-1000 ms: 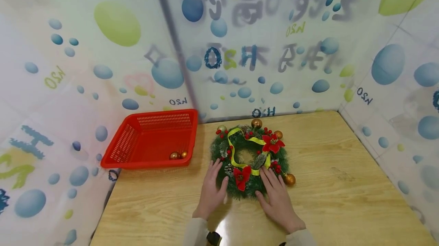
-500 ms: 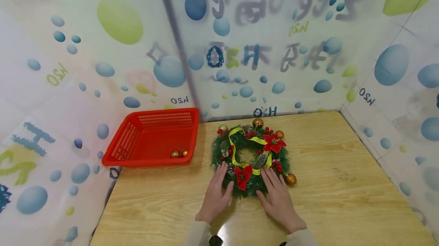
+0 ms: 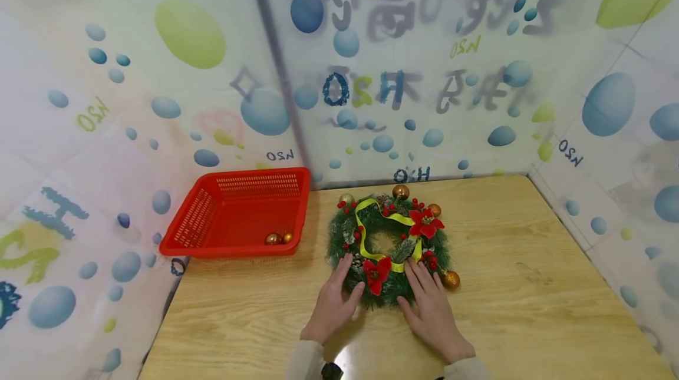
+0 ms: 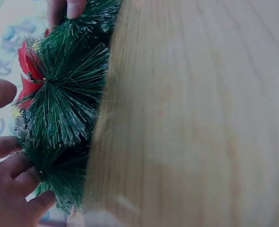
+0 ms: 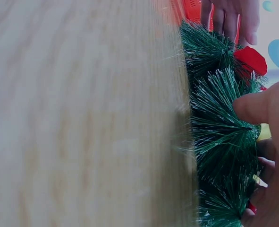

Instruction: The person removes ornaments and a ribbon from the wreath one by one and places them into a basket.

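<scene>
A round green Christmas wreath (image 3: 441, 244) lies flat on the table, trimmed with red poinsettias (image 3: 426, 224), red berries, pine cones and a yellow ribbon (image 3: 363, 241). Copper and gold baubles (image 3: 401, 192) sit around its outer edge. My left hand (image 3: 331, 303) rests on the near left side, thumb spread apart from fairly straight fingers. On the near right side lies my right hand (image 3: 432, 312), its extended fingertips touching the ribbon and greenery. Both wrist views show fingers against the wreath's bristly needles (image 4: 68, 99), with some fingertips hidden among them.
Left of the wreath stands a red plastic basket (image 3: 233, 250) with two small baubles (image 3: 273, 238) inside. The wooden table (image 3: 520, 309) meets a patterned curtain wall (image 3: 451, 121) at the back. A dark watch (image 3: 332, 371) shows at the left cuff.
My left hand has slid slightly down and right along the wreath's edge. The right hand stays almost where it was. The whole view has shifted slightly.
</scene>
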`<state>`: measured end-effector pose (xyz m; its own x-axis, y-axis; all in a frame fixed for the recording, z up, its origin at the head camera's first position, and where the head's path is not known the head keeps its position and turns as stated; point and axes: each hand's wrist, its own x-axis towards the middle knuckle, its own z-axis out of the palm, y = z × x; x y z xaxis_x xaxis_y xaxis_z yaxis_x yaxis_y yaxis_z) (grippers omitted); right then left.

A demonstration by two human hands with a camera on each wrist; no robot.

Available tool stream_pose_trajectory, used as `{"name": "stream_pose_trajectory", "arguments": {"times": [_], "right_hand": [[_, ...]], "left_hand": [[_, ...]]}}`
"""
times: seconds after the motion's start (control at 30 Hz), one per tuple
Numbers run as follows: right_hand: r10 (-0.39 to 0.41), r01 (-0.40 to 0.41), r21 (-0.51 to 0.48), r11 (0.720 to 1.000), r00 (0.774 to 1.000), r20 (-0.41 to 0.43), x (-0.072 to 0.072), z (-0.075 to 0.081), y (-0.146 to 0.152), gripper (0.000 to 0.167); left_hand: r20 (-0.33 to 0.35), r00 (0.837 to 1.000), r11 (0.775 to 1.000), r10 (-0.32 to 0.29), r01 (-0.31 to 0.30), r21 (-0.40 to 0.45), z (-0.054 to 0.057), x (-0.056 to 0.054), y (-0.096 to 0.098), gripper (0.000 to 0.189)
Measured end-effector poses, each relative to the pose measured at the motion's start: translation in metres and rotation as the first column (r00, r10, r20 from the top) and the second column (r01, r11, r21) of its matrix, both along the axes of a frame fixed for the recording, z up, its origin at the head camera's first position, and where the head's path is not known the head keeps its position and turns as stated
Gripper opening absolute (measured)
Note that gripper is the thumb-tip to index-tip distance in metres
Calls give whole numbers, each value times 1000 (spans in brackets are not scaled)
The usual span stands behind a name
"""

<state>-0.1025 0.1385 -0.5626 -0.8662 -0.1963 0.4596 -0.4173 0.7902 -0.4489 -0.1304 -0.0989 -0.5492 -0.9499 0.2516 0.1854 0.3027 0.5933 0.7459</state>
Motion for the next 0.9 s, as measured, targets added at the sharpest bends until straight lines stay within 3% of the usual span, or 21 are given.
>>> {"name": "stream_pose_trajectory", "arguments": {"times": [0.17,0.63,0.9], "right_hand": [[5,-5,2,1000,1000,8,0,-1,0,71],[16,-14,-20,1000,997,81,0,4,5,59],[31,-29,-18,999,989,147,-5,7,11,48]], "left_hand": [[9,999,999,-32,32,-35,4,-2,-5,73],[112,988,989,-106,117,-89,18,-3,-9,75],[100,988,986,-115,126,-107,21,3,-7,77]]}}
